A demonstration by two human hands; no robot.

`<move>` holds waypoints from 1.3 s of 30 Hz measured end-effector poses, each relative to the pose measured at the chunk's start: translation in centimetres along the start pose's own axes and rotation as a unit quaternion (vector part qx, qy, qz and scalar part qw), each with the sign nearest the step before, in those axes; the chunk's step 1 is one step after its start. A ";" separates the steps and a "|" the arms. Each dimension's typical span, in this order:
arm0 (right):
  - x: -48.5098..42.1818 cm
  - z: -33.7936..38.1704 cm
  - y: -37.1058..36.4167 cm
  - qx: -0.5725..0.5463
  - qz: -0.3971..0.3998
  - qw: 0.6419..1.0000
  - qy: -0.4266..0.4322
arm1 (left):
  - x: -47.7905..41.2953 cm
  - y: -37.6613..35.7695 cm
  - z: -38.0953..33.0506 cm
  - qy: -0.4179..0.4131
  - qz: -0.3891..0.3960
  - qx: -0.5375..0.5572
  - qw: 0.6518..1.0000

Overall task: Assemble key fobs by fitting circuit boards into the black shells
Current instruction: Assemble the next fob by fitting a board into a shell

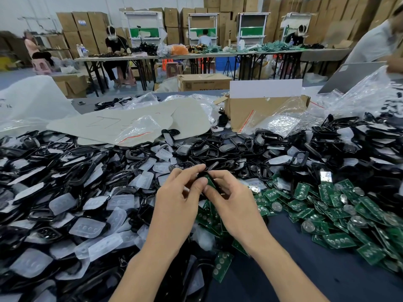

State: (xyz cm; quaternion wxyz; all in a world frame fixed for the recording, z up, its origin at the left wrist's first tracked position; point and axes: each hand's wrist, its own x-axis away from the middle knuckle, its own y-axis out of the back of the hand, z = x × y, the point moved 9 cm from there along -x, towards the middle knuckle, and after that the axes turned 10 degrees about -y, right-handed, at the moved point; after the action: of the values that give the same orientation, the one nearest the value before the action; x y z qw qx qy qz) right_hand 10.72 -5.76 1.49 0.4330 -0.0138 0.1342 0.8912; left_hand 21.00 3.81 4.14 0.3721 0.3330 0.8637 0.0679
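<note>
Over the near middle of a crowded tabletop [305, 269], we hold one black shell [201, 175] and one green circuit board [209, 181] together, raised above the seam where the loose shells [65, 171] at the left edge meet the loose boards [327, 214] at the right. The left hand [176, 199] has its grip pinching the shell between thumb and forefinger. The right hand [231, 205] has its grip pinching the board's edge. The board is seen nearly edge-on, its long axis running away from us and slightly left, the near end lower. To seat it well, we judge, the board should be squared to the shell's outline and pressed evenly along its length, not forced at one corner.
</note>
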 end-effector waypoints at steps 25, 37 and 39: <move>-0.4 -1.2 0.8 -0.233 -0.010 0.966 -0.110 | -3.5 3.4 8.1 0.100 0.177 -0.298 0.932; -0.8 -1.8 0.4 -0.285 0.013 0.951 -0.120 | -2.2 2.4 4.0 0.109 0.101 0.015 0.989; -0.8 -2.0 0.2 -0.302 0.019 0.943 -0.136 | -1.0 0.2 2.8 0.123 0.114 0.102 0.980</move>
State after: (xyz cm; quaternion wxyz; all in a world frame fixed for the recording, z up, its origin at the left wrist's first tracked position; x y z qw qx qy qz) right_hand 10.84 -6.97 -0.33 0.4053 -0.0206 -0.2013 0.8915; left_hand 23.49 2.97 2.83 0.2166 0.4548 0.8617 0.0615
